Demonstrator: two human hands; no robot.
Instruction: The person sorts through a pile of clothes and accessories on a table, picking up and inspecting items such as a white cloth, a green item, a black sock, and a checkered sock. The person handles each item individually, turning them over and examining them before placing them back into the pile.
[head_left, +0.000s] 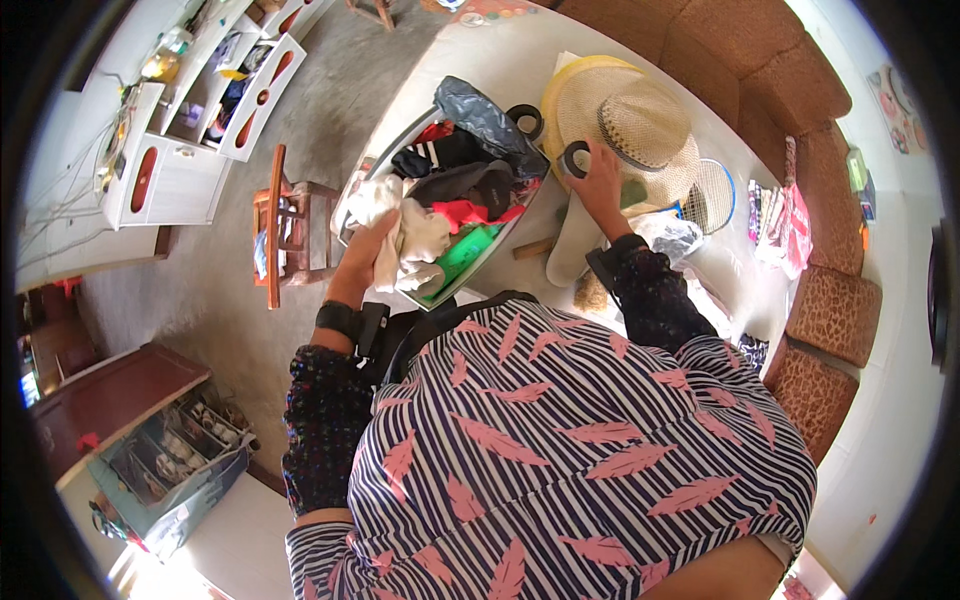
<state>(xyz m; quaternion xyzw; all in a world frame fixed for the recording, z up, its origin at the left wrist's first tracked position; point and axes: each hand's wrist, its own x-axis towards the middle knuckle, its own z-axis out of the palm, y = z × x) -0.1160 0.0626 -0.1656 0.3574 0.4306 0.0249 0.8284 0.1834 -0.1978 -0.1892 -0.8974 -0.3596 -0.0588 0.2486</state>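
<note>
Before me on the pale tabletop stands an open box (405, 140) crammed with cloth and small items. My left hand (367, 251) grips a white cloth (421, 231) at the box's near left side. In the box lie a red cloth (459, 214), a green object (466, 251), dark fabric pieces and a dark grey plastic bag (480, 112). My right hand (602, 184) holds a black tape roll (568, 159) by its edge, right of the box and beside a straw hat (652, 120). Another black roll (524, 109) sits by the box's far right corner.
A pale insole-like piece (571, 251) and a wooden block (532, 249) lie beside the box. Farther right are a racket (709, 195) and a clear plastic bag (667, 234). A wooden chair (276, 232) stands left; a brown sofa (821, 195) lines the right.
</note>
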